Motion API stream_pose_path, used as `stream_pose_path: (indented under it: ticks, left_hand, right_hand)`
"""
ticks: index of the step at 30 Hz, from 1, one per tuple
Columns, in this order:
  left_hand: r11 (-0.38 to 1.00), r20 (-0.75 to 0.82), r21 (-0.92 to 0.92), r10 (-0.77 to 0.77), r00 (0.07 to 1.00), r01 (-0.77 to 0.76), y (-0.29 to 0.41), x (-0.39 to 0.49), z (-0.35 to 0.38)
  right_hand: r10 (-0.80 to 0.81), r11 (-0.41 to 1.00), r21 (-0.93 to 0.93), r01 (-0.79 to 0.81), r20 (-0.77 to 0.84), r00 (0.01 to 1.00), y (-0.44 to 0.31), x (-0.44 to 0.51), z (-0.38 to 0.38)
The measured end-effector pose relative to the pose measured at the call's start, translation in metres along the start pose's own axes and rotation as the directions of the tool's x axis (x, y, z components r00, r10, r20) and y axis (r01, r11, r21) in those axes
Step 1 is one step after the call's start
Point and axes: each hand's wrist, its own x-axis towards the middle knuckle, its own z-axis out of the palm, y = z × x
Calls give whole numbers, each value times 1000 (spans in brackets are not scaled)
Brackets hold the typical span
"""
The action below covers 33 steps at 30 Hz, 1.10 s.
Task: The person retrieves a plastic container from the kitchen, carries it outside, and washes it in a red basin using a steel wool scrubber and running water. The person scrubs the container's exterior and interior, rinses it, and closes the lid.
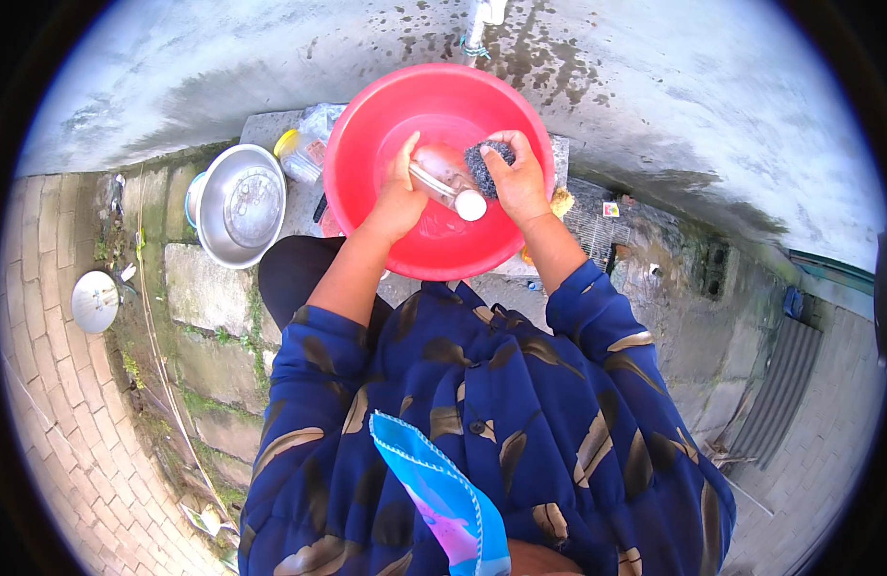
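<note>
A clear plastic container (447, 173) with a white cap and a handle lies tilted over the inside of a red plastic basin (429, 263). My left hand (402, 198) grips it by the handle side, thumb raised. In my right hand (517, 176) is a dark grey scouring pad (487, 165), held close beside the container's right side. Whether the pad touches the container cannot be told. The basin's floor shows around both hands, and its far rim lies near a pipe at the wall.
Left of the basin are a metal basin (217, 216) and a jar with a yellow lid (299, 155). A yellow sponge (561, 202) and a drain grate (591, 223) are at the right. A stained wall (674, 108) rises beyond. A white round dish (95, 302) lies far left.
</note>
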Motion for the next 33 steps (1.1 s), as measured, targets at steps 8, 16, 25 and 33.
stream_pose_path:
  ticks: [8,16,25,33]
  left_hand:
    - [661,-107,-750,-144,984,15,7,5,32]
    - [762,-125,-647,-122,985,12,11,18,38]
    - [892,-213,-452,-84,973,-21,7,30,57]
    - [862,-115,-507,-69,991,1,2,37,48]
  right_hand:
    - [167,941,298,-158,-3,986,9,-12,14]
    - [-227,952,-187,243,102,969,-26,1,3]
    - [-210,683,-572,455,442,872,-53,2,-19]
    - [-170,904,-321,284,340,925,-57,23,-21]
